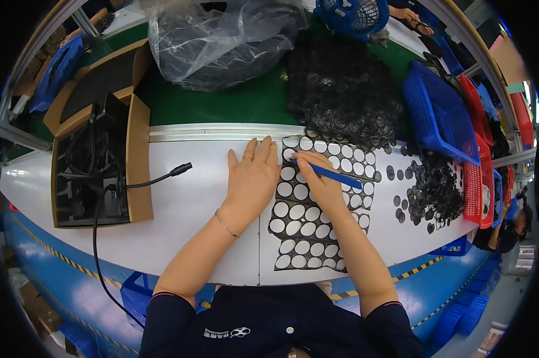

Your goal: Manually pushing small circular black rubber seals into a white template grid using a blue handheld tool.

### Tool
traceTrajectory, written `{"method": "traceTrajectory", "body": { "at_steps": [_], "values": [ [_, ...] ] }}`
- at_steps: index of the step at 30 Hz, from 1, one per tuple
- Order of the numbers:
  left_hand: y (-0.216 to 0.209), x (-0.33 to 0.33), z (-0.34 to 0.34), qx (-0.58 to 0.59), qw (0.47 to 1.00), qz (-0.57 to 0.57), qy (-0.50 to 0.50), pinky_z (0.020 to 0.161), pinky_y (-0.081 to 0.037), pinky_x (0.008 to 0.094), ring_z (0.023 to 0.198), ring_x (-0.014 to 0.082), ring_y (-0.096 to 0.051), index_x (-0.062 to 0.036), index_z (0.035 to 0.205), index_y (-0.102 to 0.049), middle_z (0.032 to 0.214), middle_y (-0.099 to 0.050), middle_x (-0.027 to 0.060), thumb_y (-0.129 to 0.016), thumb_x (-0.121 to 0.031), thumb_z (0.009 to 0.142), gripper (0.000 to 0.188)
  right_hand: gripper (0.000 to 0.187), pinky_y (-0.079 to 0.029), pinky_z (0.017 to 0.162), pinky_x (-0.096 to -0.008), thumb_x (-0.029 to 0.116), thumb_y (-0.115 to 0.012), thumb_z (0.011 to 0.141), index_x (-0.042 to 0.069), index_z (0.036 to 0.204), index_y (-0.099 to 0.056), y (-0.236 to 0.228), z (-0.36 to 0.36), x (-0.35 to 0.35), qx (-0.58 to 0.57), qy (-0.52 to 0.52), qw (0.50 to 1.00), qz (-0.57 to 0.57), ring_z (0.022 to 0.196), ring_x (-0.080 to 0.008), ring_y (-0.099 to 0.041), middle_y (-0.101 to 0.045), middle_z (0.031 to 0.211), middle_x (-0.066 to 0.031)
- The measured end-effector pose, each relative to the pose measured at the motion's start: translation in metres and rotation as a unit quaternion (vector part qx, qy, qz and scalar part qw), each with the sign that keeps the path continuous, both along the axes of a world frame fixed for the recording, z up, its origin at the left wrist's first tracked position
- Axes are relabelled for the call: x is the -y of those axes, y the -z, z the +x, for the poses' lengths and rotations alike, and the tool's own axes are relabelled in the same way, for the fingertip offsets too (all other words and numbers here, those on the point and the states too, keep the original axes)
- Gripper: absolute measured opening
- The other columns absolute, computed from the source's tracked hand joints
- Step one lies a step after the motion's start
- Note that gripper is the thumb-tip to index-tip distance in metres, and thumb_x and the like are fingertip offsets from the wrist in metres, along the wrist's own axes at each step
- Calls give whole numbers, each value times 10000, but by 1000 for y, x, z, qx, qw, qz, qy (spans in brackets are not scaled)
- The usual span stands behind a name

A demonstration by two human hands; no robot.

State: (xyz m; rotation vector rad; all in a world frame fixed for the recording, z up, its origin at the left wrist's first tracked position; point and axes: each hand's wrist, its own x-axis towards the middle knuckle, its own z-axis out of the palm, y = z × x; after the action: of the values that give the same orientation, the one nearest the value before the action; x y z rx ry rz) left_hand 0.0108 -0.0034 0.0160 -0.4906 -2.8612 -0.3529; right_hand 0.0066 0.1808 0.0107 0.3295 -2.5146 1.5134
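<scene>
My left hand lies flat on the white tabletop, fingers stretched forward, its edge against the left side of a black perforated sheet. White round discs show in rows across that sheet, which seems to be in several pieces. In my right hand is a slim blue stick-shaped tool, pinched between thumb and fingers. Its front end points at a disc in the upper left of the sheet, and its back end sticks out to the right. The tool's exact kind does not show.
Loose black discs are heaped at the right, beside a blue basket and red baskets. A black pile of sheets lies behind. At left stands a cardboard box with black cables; a clear plastic bag sits at the back.
</scene>
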Motion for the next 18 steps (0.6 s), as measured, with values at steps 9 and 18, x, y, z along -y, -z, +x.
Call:
{"method": "traceTrajectory", "body": {
  "at_steps": [9, 18],
  "values": [
    [8, 5, 30, -50, 998, -11, 39, 1090, -354, 677, 1384, 286, -489, -111, 1362, -620, 1446, -577, 63, -652, -274, 963, 433, 244, -464, 998, -427, 243, -655, 985, 52, 1085, -771, 6, -2, 3, 9, -3, 1000, 1, 1134, -306, -647, -749, 1103, -127],
    [9, 8, 30, -53, 997, 25, 49, 1085, -332, 702, 1387, 291, -477, -113, 1348, -630, 1443, -572, 64, -669, -248, 947, 425, 248, -463, 999, -436, 259, -662, 984, 57, 1076, -773, 8, -1, 4, -3, -2, 1000, 22, 1119, -312, -656, -753, 1092, -129]
  ]
}}
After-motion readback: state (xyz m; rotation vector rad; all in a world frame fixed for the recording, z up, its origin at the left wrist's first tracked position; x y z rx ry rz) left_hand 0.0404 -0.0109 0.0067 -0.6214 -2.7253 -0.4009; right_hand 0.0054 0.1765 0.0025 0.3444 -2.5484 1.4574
